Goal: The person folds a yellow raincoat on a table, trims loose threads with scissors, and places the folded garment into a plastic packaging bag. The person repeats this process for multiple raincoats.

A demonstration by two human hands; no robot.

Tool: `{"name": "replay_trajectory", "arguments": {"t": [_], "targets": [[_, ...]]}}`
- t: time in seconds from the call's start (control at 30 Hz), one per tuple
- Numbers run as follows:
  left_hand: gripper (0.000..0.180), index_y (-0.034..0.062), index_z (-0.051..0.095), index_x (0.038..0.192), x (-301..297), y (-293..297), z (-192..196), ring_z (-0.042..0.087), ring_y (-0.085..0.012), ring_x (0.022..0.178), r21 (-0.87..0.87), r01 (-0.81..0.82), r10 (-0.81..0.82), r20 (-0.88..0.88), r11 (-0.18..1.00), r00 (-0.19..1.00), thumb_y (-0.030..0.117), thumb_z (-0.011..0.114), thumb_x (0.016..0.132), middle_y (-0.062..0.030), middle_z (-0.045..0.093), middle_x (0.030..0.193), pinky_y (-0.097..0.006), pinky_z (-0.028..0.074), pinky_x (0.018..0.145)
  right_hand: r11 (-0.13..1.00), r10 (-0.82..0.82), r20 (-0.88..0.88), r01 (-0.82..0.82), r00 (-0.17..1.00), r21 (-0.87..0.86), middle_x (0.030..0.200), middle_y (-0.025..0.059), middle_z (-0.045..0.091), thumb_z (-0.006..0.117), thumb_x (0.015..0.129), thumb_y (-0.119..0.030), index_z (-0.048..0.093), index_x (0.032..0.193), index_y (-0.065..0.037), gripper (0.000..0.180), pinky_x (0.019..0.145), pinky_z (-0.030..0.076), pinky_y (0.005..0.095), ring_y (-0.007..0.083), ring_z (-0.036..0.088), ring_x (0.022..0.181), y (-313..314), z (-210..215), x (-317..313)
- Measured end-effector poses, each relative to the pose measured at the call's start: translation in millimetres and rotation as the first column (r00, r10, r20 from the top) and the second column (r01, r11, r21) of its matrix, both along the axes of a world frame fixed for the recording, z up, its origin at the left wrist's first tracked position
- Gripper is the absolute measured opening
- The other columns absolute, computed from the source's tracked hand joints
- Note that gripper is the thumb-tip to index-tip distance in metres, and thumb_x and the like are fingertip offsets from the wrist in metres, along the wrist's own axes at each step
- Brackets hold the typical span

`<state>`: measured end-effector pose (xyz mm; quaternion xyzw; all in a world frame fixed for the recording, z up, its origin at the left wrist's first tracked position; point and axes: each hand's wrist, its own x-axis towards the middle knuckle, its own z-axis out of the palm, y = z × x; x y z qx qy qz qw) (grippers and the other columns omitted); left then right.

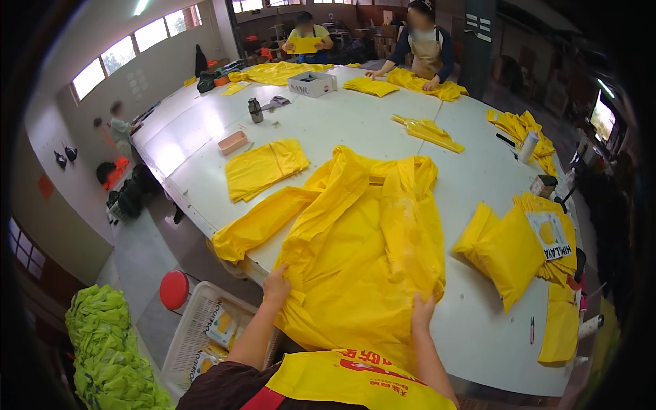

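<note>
A yellow raincoat [342,253] lies spread on the white table in front of me, its collar end away from me and its lower part hanging toward my body. One sleeve [256,222] stretches out to the left; on the right side the cloth is folded inward over the body. My left hand [276,285] grips the coat's left edge, fingers curled round the cloth. My right hand [421,313] pinches the right edge near the lower end. Beyond the sleeve rests a folded yellow garment [266,169].
To the right are yellow packets [506,253], a pen [532,331] and a spray bottle [528,147]. A pink tray [233,142], dark bottle [255,111] and white box [312,85] stand farther back. Below left are a white basket [188,321], red stool [174,290] and lime-green pile [113,348]. Two people work across the table.
</note>
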<state>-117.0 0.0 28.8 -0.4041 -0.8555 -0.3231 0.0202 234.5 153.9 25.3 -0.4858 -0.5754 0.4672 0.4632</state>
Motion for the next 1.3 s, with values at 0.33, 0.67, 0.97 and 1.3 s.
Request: {"name": "replay_trajectory", "arguments": {"t": [0.33, 0.67, 0.97, 1.3], "targets": [[0.043, 0.0121, 0.058, 0.116, 116.3, 65.9, 34.8, 0.054, -0.0327, 0.102, 0.161, 0.363, -0.378, 0.071, 0.918, 0.923, 0.015, 0.061, 0.073, -0.0201, 0.055, 0.112, -0.038, 0.046, 0.084, 0.39, 0.631, 0.741, -0.919, 0.229, -0.048, 0.101, 0.0186, 0.053, 0.06, 0.077, -0.025, 0.053, 0.115, -0.003, 0.044, 0.079, 0.047, 0.0426, 0.0357, 0.053, 0.096, -87.0, 23.8, -78.0], [0.046, 0.0161, 0.045, 0.13, 55.5, 59.9, -27.7, 0.027, -0.0288, 0.132, -0.607, 0.165, -0.349, -0.197, 0.777, 0.916, 0.013, 0.043, 0.084, -0.005, 0.034, 0.142, -0.047, 0.024, 0.102, 0.958, 0.288, 0.134, -0.283, 0.948, -0.054, 0.093, 0.0096, 0.063, 0.058, 0.084, -0.015, 0.058, 0.108, -0.002, 0.027, 0.075, 0.048, 0.0272, 0.015, 0.059, 0.083, 14.3, 33.7, 74.1], [0.033, 0.0071, 0.057, 0.111, 51.8, 79.7, -0.2, 0.045, -0.0355, 0.114, -0.607, 0.208, -0.337, -0.104, 0.767, 0.936, 0.014, 0.049, 0.08, -0.0142, 0.051, 0.124, -0.047, 0.041, 0.089, 0.67, -0.711, 0.274, 0.742, 0.648, -0.019, 0.122, 0.0211, 0.049, 0.068, 0.077, -0.028, 0.04, 0.128, 0.002, 0.066, 0.089, 0.043, 0.0347, 0.0307, 0.054, 0.104, 134.3, 31.8, 264.1], [0.032, 0.0024, 0.06, 0.108, 131.0, 155.4, 81.4, 0.061, -0.0313, 0.089, -0.192, 0.615, -0.594, 0.161, 0.764, 0.788, 0.022, 0.057, 0.082, -0.018, 0.062, 0.103, -0.038, 0.048, 0.076, 0.904, -0.318, -0.253, 0.212, 0.914, -0.371, 0.116, 0.0115, 0.054, 0.065, 0.078, -0.015, 0.037, 0.128, -0.001, 0.059, 0.084, 0.048, 0.0348, 0.0237, 0.055, 0.103, 129.8, 13.4, 251.4]]}}
